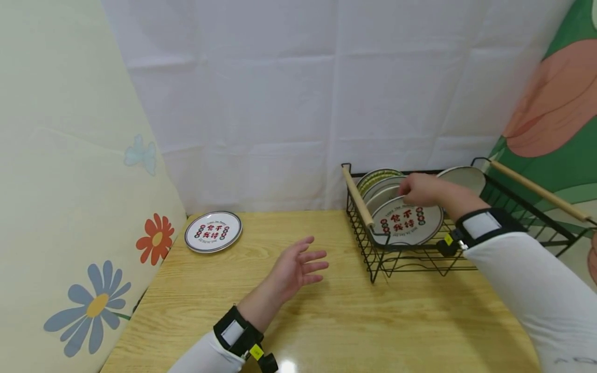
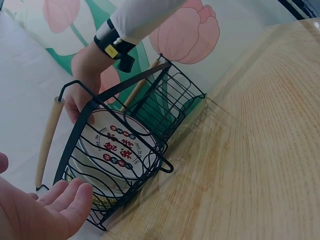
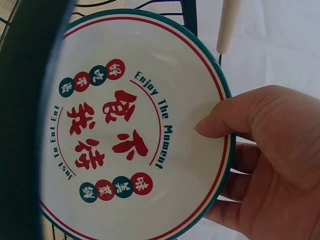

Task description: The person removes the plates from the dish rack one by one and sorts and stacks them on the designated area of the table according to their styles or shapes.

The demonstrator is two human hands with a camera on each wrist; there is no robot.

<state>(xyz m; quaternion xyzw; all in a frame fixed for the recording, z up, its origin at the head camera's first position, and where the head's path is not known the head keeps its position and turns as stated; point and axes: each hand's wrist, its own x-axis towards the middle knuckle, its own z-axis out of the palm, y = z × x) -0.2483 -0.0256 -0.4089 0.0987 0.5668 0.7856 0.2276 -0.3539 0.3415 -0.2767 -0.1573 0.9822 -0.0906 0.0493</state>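
A black wire dish rack (image 1: 373, 248) (image 2: 150, 95) with wooden handles stands at the table's back right, with several white plates upright in it. My right hand (image 1: 420, 190) (image 3: 260, 150) pinches the top rim of the front plate (image 1: 408, 224) (image 3: 130, 130) (image 2: 112, 145), thumb on its printed face, fingers behind. The plate has red and green characters and a green rim. My left hand (image 1: 296, 269) (image 2: 40, 210) hovers open over the table's middle, palm up, holding nothing. A matching plate (image 1: 213, 231) lies flat at the table's back left.
The wooden table (image 1: 336, 311) meets a white cloth backdrop behind. A floral cloth (image 1: 70, 207) stands along the left side and a green and pink one (image 1: 550, 103) along the right.
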